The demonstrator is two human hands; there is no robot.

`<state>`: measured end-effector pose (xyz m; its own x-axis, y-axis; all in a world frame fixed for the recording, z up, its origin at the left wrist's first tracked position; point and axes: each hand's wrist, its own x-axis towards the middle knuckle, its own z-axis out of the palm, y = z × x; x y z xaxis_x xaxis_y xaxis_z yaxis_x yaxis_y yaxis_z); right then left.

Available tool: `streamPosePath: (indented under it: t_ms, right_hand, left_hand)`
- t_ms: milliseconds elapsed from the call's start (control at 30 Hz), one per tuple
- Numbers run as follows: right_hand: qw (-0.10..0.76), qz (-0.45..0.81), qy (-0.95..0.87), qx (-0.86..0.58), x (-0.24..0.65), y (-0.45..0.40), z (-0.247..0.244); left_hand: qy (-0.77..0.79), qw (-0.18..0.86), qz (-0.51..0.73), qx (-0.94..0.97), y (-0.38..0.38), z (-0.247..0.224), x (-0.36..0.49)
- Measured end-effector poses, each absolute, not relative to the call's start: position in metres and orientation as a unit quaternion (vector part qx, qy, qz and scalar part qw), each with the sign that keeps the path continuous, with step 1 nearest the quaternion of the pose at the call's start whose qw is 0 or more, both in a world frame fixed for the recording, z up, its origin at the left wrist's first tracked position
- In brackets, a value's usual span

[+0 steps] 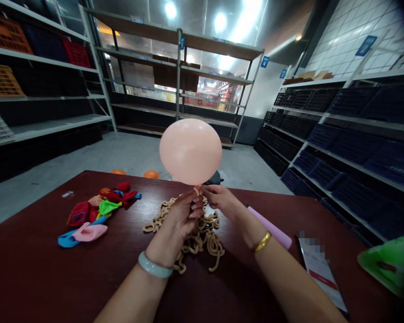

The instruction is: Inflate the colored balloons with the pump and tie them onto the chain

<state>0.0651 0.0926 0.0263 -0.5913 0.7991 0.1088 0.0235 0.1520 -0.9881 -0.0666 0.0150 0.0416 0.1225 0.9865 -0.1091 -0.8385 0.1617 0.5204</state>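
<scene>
An inflated peach-coloured balloon [190,151] stands upright above my hands, its neck pointing down. My left hand [185,213] is closed around the neck, with the fingers curled. At the neck's right side, the fingertips of my right hand [218,197] pinch the balloon's end. The exact spot where the fingers meet is small, and I cannot tell whether the neck is knotted. Beneath both hands lies a tangled heap of beige, rope-like links [215,244] on the dark red table [121,282], partly hidden by my left hand.
Uninflated balloons [87,213] in several colours lie at the table's left. A purple cylinder [271,228], a phone [321,273] and a green object [387,264] are on the right. Orange balloons [151,174] show beyond the far edge. Shelves [178,67] with crates surround the table.
</scene>
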Motion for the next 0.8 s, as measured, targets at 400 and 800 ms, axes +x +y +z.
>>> streamPosePath:
  t_ms: [400,800]
  right_hand:
    - [0.49,0.16,-0.808,-0.287,0.078,0.042,0.033]
    - [0.499,0.172,-0.811,-0.252,0.099,0.045,0.031]
  left_hand:
    - [0.477,0.39,0.676,0.404,0.034,0.003,-0.044]
    - [0.542,0.27,0.623,0.496,0.026,0.008,-0.038]
